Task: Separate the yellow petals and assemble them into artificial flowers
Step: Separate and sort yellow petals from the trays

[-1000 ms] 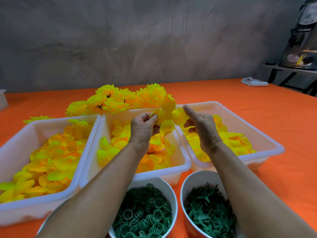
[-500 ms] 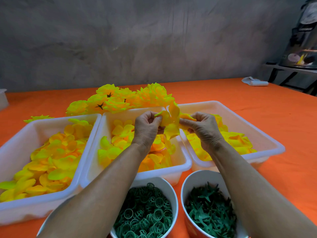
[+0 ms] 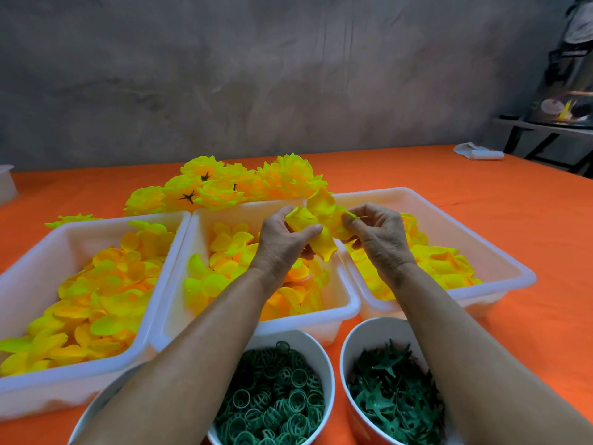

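Above middle white plastic tray (image 3: 345,311), left hand (image 3: 282,244), right hand (image 3: 378,234) fingers pinch soft cupped yellow petals (image 3: 324,223).

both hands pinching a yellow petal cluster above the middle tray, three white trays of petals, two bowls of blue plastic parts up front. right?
One thing is off: the parts in the two bowls are dark green, not blue. The head view shows green rings in one bowl and green star-shaped pieces in the other. The rest holds: left hand and right hand pinch the petal cluster above the middle tray.
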The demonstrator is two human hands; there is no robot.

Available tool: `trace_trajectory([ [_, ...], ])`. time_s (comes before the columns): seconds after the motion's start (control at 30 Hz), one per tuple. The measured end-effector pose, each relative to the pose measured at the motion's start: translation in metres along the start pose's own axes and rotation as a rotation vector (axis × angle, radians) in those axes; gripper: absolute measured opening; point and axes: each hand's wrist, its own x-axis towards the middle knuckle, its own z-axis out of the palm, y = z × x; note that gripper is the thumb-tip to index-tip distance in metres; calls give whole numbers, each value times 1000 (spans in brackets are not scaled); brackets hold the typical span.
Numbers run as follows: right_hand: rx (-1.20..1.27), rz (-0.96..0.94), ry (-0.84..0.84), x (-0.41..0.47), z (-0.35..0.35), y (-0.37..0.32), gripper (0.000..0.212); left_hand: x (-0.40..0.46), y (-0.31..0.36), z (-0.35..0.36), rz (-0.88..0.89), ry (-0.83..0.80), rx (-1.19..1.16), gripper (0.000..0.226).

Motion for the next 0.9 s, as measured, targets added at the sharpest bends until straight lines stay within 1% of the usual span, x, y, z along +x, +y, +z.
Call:
trace_trajectory([
  [0.1,-35,-37,26,1,1,0,18,0,0,0,-9,-26,-23,9],
  [0.2,-88,-43,20,1,4,0,26,0,2,1,-71,-5,-70,17],
  [0.27,-102,-22,5,1,5,0,28,0,3,1,-102,-46,-100,20],
  [0.33,-155,-2,15,1,5,1,31,-2,5,1,-96,-128,-87,29],
  [0.37,-189,0,22,1,5,1,32,-3,6,1,-89,-172,-77,38],
  [0.43,-231,-21,23,0,5,1,29,-4,7,2,-84,-231,-53,53],
  [0.47,-251,-44,21,0,5,0,26,-5,7,3,-83,-243,-18,54],
  [0.53,-314,-95,16,-1,7,-2,20,-6,6,5,-66,-241,93,52],
  [0.6,-355,-119,-13,-3,11,-4,13,-6,4,5,-25,-230,139,45],
  [0.67,-327,-93,-38,-4,13,-6,13,-5,3,4,3,-204,108,31],
  [0.73,-222,-36,-57,-4,12,-6,19,-4,2,3,4,-150,45,21],
  [0.77,-191,-20,-69,-4,11,-6,19,-3,2,2,7,-129,16,18],
  [0.83,-219,-15,-63,-3,10,-5,16,-3,2,1,17,-103,-21,17],
  [0.9,-255,-20,-7,-1,10,-4,17,-2,2,0,19,-68,-32,17],
])
